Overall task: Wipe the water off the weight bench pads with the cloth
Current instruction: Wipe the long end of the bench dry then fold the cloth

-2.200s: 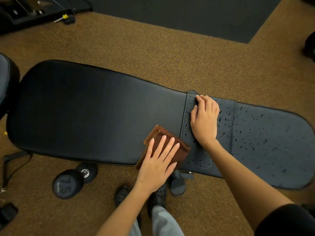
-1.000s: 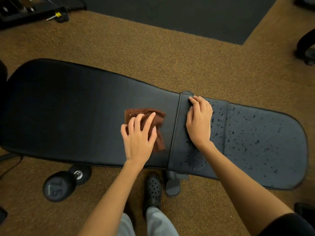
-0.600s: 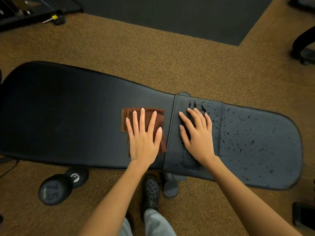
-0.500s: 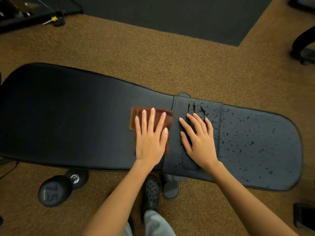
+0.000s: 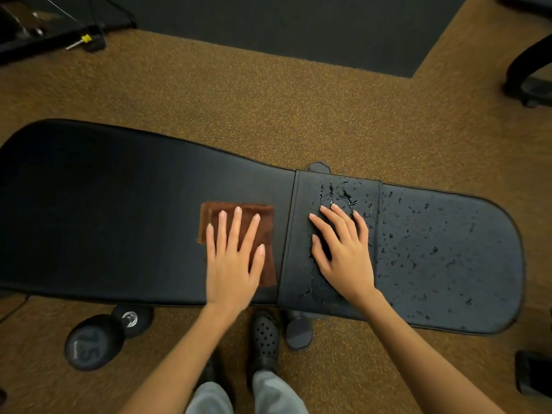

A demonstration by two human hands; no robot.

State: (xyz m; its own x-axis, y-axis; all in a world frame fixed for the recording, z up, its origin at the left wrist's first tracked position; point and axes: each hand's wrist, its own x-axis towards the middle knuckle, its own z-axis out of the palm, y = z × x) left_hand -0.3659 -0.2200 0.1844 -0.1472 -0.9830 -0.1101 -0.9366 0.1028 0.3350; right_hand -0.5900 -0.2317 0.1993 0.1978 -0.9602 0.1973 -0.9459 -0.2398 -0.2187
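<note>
Head view: left hand, fingers spread flat, is pressing the folded brown terry cloth onto the dry long black vinyl bench pad, while right hand, fingers splayed and holding nothing, is resting on the droplet-covered black middle pad section, beside the wet seat pad.

Dumbbell end face on floor: number "75". No other legible text.
</note>
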